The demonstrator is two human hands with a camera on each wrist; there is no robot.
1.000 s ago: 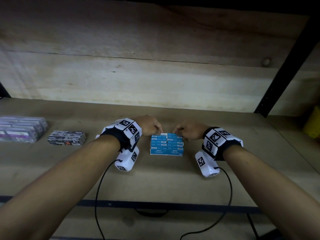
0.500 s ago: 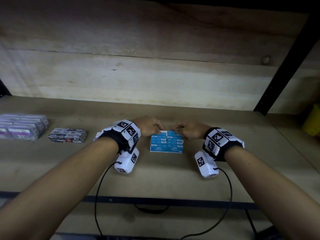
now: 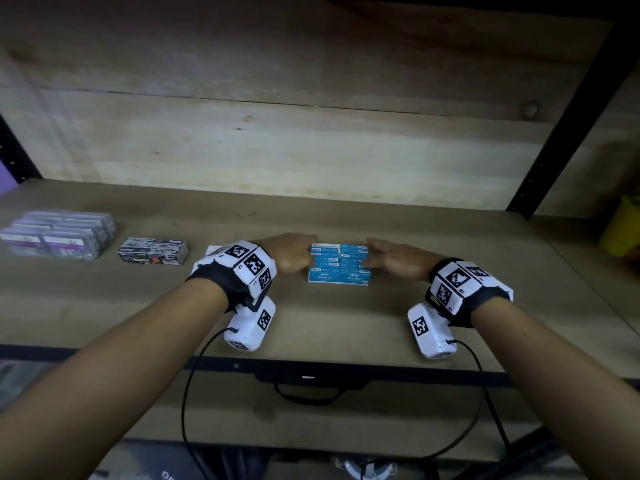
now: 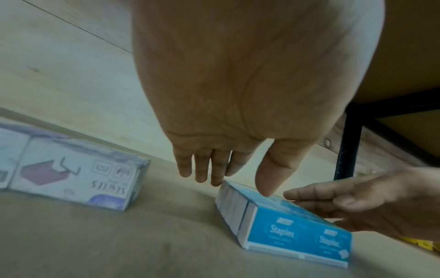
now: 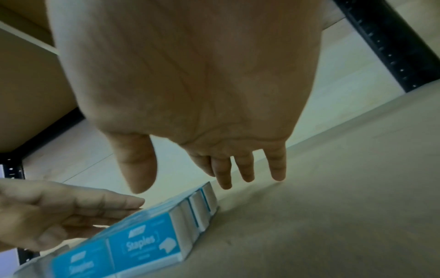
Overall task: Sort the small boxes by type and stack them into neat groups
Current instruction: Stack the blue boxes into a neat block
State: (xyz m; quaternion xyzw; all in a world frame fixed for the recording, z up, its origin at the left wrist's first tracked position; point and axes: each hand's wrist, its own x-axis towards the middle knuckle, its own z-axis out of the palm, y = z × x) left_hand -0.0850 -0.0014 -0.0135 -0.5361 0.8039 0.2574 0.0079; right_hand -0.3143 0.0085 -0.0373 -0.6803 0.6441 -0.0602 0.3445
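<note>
A tight block of blue staples boxes [image 3: 339, 264] [image 4: 285, 227] [image 5: 147, 237] lies flat mid-shelf. My left hand [image 3: 294, 253] [image 4: 226, 178] is at its left side, fingers straight, fingertips at the far left corner and thumb over the top edge. My right hand [image 3: 389, 258] [image 5: 214, 178] flanks the right side, fingers straight, near the far right corner. Neither hand grips a box. A black staples box group [image 3: 152, 251] and a purple-and-white box group [image 3: 59, 234] lie to the left.
A white-and-purple staples box [image 4: 71, 175] [image 3: 214, 250] lies just left of my left wrist. The wooden back wall [image 3: 311, 143] is close behind. A black upright [image 3: 568, 123] and a yellow object [image 3: 623, 230] stand at the right. The shelf's front edge [image 3: 311, 372] is near me.
Both hands were curled together over the far top of the blue block; they have since spread apart to its left and right sides with fingers straightened. The block has stayed put.
</note>
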